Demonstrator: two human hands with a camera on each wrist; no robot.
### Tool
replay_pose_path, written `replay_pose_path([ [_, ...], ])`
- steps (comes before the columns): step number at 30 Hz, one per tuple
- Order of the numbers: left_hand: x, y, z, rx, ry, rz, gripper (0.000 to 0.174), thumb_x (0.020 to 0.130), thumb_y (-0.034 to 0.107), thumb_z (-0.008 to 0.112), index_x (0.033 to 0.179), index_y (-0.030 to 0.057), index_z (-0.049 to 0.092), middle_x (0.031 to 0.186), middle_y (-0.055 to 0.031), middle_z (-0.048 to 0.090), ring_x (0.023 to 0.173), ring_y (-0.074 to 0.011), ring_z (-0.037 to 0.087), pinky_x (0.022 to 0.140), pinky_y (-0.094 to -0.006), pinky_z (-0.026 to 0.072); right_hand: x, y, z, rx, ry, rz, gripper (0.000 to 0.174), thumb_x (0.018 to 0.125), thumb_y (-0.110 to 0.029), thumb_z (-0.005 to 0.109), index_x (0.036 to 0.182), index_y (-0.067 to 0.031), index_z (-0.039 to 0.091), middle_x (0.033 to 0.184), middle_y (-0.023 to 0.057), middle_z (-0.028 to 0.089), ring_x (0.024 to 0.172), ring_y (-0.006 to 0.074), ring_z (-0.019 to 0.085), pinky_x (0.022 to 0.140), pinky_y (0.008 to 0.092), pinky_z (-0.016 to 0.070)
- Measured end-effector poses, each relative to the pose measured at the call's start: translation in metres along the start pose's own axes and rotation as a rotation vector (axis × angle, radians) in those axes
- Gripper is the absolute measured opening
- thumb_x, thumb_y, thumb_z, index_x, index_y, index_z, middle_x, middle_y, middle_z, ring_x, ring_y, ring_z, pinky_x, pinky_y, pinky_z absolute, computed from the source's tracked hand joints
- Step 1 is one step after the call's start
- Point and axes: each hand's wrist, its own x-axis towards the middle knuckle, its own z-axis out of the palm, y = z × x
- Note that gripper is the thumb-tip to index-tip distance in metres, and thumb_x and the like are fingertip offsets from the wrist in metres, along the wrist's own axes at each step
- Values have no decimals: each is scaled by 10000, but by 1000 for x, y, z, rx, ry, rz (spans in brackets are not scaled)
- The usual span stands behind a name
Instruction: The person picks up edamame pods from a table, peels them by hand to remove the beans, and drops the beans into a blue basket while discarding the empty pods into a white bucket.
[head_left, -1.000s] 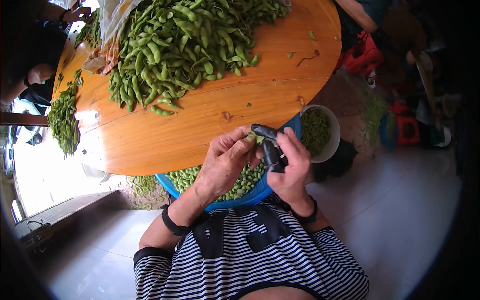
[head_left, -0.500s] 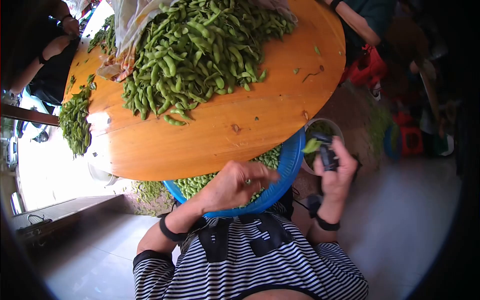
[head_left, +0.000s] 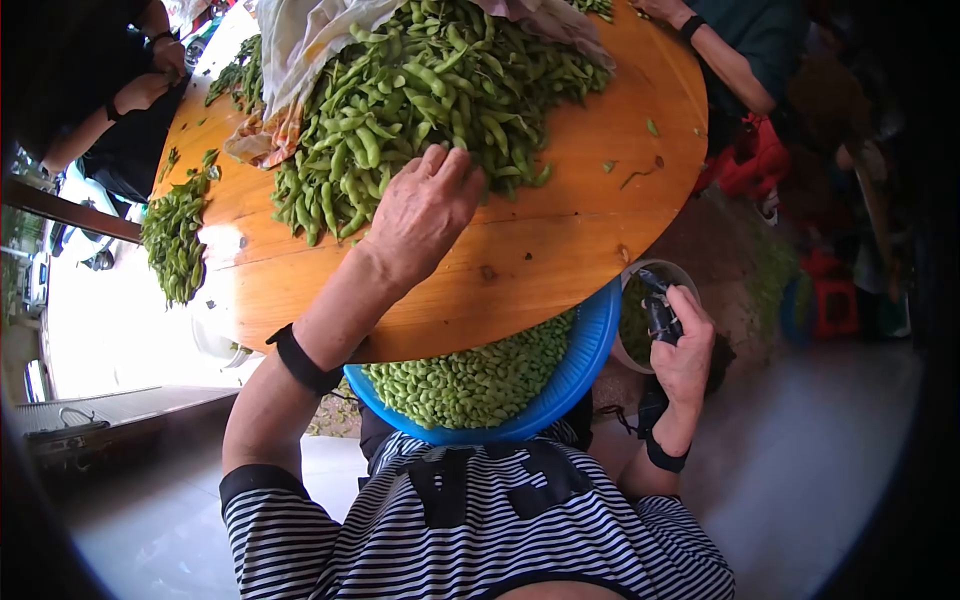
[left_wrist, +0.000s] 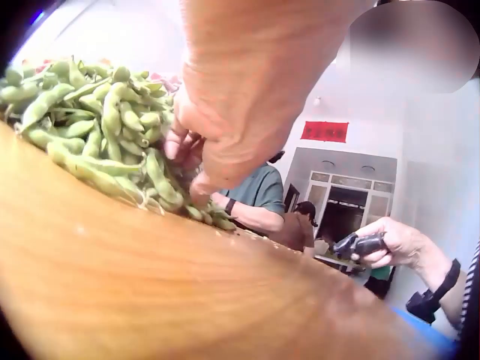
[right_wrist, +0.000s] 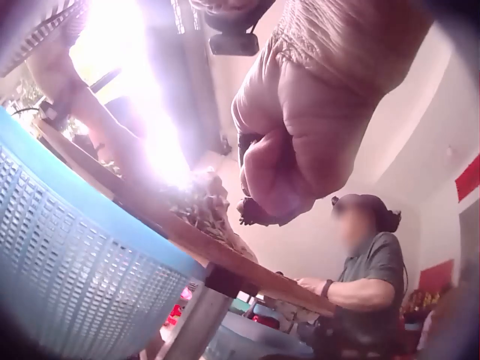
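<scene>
My left hand (head_left: 425, 215) reaches over the wooden table (head_left: 560, 250) to a big heap of green edamame pods (head_left: 400, 120). Its curled fingers touch the heap's near side; I cannot tell whether they pinch a pod. In the left wrist view, thumb and fingers sit among the pods (left_wrist: 112, 127) just above the tabletop. My right hand (head_left: 685, 345), thumb and forefinger in black covers, is held over a white bucket (head_left: 626, 358) right of the table, with nothing visible between its fingertips. Shelled beans (head_left: 470, 380) fill a blue basket (head_left: 600, 330) at my lap.
A pale cloth (head_left: 310, 50) partly covers the heap's far left. Smaller bunches of pods (head_left: 175, 240) lie by the table's left edge. Another person's arm (head_left: 725, 60) rests at the far right edge, and another person's hand (head_left: 145, 92) is at the left.
My left hand moved from above the basket forward to the pod heap. The right hand went right to the bucket, and the green husk it held there is no longer seen in its fingers.
</scene>
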Motion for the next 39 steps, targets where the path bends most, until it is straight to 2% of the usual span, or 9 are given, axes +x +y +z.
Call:
replay_pose_path([
  [3,-8,3,-2,-92,31,-106,315,801,-29,590,1113,13,589,847,-104,560,744,-263,584,600,-346,499,2,-12,9,3,-20,-21,321,702,75,527,1015,58,599,830,170,552,739,332,575,686,323,464],
  [7,-26,2,-10,-508,154,-407,245,773,5,625,1013,-16,585,837,-160,630,713,-312,642,629,-374,536,2,-27,26,114,-163,-63,338,708,81,554,1029,24,640,794,139,532,696,296,562,643,323,447],
  [10,-48,7,-16,-1234,75,-847,149,871,-10,601,1010,-1,547,812,-95,641,661,-113,619,548,-241,498,5,-46,41,200,-261,-99,458,676,80,501,1099,19,665,764,84,526,675,162,525,625,248,407],
  [12,-57,23,-17,-1506,105,-890,140,897,-24,600,1016,4,531,832,-81,638,682,-114,617,569,-226,499,7,-59,51,266,-290,-54,445,696,93,482,1094,18,667,759,82,507,662,149,504,609,245,392],
  [13,-63,33,-16,-1532,114,-892,176,893,-20,619,1044,4,531,847,-76,640,698,-112,619,584,-225,500,8,-58,59,291,-292,-77,413,696,91,503,1087,39,628,780,127,531,665,225,552,626,276,440],
  [16,-71,61,-23,-1616,91,-861,329,894,-6,651,1205,10,548,907,-48,651,750,-100,620,642,-236,512,9,-67,69,487,-338,123,375,744,89,474,1082,39,628,745,97,558,645,152,549,607,243,437],
  [17,-76,65,-18,-1605,52,-823,309,895,-12,646,1193,4,562,918,-48,654,761,-99,620,659,-237,516,10,-72,68,596,-373,252,315,786,77,422,1029,62,622,681,47,545,585,81,494,541,215,416],
  [24,-79,92,-9,-1719,2,-739,180,887,-74,615,1063,-37,619,945,-30,630,774,-77,608,698,-225,517,-2,-54,69,1142,-388,431,278,785,54,369,953,111,583,624,-3,482,525,40,402,462,194,348],
  [39,-76,102,-3,-1476,47,-805,126,854,-51,660,974,-17,642,728,-13,635,594,-27,553,519,-205,434,-7,-57,65,792,-373,286,164,827,80,476,959,96,570,822,17,531,605,49,490,491,192,405],
])
